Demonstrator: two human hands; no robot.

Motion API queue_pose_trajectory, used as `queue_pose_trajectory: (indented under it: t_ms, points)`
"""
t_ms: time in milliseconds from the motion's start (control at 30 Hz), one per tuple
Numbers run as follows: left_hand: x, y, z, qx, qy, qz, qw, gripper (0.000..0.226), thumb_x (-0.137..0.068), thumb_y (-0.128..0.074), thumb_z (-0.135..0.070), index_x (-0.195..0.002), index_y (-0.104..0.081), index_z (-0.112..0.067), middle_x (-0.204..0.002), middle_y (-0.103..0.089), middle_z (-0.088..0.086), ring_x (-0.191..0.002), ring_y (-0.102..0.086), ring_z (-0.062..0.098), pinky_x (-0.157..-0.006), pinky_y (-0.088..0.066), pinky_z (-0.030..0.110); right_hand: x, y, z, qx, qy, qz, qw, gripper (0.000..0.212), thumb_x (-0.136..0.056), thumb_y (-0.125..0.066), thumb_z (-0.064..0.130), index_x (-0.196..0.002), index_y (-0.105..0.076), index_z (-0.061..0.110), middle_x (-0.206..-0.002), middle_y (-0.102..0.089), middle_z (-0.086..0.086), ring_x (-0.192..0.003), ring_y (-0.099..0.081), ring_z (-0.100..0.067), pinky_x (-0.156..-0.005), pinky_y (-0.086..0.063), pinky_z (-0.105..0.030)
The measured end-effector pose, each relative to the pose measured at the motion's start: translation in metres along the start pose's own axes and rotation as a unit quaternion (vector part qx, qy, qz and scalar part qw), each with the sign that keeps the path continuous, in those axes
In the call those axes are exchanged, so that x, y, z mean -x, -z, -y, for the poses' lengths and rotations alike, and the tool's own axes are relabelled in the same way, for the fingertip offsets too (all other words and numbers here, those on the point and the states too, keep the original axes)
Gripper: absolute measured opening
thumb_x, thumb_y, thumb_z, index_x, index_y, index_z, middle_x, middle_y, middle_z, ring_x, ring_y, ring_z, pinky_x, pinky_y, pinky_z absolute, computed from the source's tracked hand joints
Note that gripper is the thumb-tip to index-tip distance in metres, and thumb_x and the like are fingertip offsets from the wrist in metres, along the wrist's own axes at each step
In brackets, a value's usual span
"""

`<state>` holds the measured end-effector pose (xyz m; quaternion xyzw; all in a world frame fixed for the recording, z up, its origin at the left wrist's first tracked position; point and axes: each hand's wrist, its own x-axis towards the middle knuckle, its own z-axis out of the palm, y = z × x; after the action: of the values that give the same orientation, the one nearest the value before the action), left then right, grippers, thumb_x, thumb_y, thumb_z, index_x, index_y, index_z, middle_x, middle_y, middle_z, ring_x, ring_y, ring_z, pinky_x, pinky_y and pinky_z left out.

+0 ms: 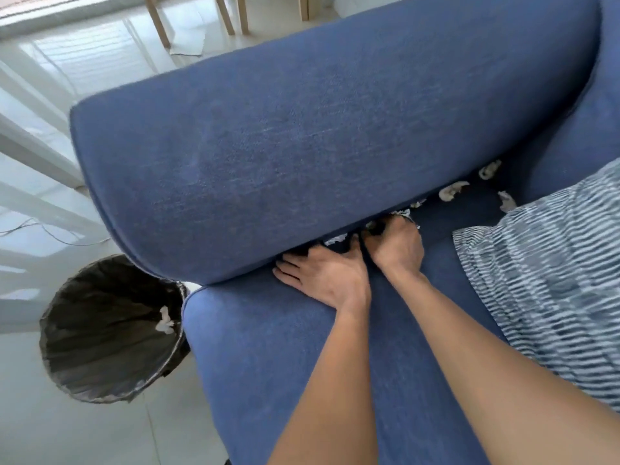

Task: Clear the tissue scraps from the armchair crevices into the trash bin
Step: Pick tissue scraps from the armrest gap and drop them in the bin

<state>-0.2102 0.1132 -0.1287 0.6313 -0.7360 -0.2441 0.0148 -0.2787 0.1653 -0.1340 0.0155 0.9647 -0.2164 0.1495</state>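
Both hands (362, 263) — armchair crevice (339, 245)

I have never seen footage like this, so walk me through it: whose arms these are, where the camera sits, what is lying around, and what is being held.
There is no machine here. One camera is worn on a person's head and looks down at their own bare arms. The left hand lies flat on the blue armchair's seat cushion, fingers at the gap under the padded armrest. The right hand reaches into that same crevice; whether it grips anything is hidden. White tissue scraps lie further along the crevice. A striped cushion rests on the seat to the right. On the floor to the left stands a trash bin with a dark liner, one scrap already inside.
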Motion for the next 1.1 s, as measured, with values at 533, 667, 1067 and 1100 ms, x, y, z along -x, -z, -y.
queue_pose_trajectory:
  t_ms: [533, 667, 1067, 1100]
  points:
    - [-0.012, 0.017, 0.022, 0.171, 0.018, 0.028, 0.985, 0.019, -0.075, -0.082, -0.035, -0.085, -0.079, -0.02, -0.102, -0.074, 0.008, -0.112, -0.056, 0.031, -0.111, -0.027, 0.036, 0.022, 0.015, -0.001, -0.062, -0.018, -0.04, 0.997, 0.025, -0.083, -0.072, 0.038, -0.099, -0.077, 0.02, -0.098, -0.075, -0.011, -0.095, -0.069, -0.036, -0.079, -0.058, -0.04]
    - [-0.018, 0.06, 0.049, 0.26, -0.026, 0.098, 0.96, 0.013, -0.081, -0.078, -0.032, -0.078, -0.072, -0.021, -0.085, -0.075, -0.006, -0.087, -0.069, 0.02, -0.086, -0.052, 0.034, 0.052, 0.024, 0.001, -0.082, 0.002, -0.03, 0.996, 0.019, -0.084, -0.07, 0.039, -0.089, -0.074, 0.021, -0.082, -0.073, -0.003, -0.084, -0.068, -0.029, -0.071, -0.057, -0.037]
    - [-0.046, 0.218, 0.225, 0.16, -0.018, 0.058, 0.985, 0.028, -0.083, -0.073, -0.047, -0.076, -0.066, -0.021, -0.073, -0.069, -0.012, -0.071, -0.066, 0.01, -0.062, -0.046, 0.027, 0.223, 0.0, 0.062, -0.045, 0.145, 0.052, 0.987, 0.018, -0.091, -0.064, 0.036, -0.083, -0.064, 0.02, -0.052, -0.048, 0.004, -0.05, -0.047, -0.011, -0.043, -0.027, -0.024]
    - [-0.058, 0.227, 0.24, 0.161, -0.013, 0.053, 0.986, 0.028, -0.083, -0.074, -0.046, -0.075, -0.067, -0.02, -0.072, -0.069, -0.011, -0.071, -0.066, 0.011, -0.061, -0.045, 0.027, 0.234, -0.009, 0.071, -0.041, 0.158, 0.059, 0.985, 0.018, -0.091, -0.063, 0.037, -0.082, -0.064, 0.021, -0.052, -0.047, 0.005, -0.05, -0.045, -0.01, -0.043, -0.026, -0.024]
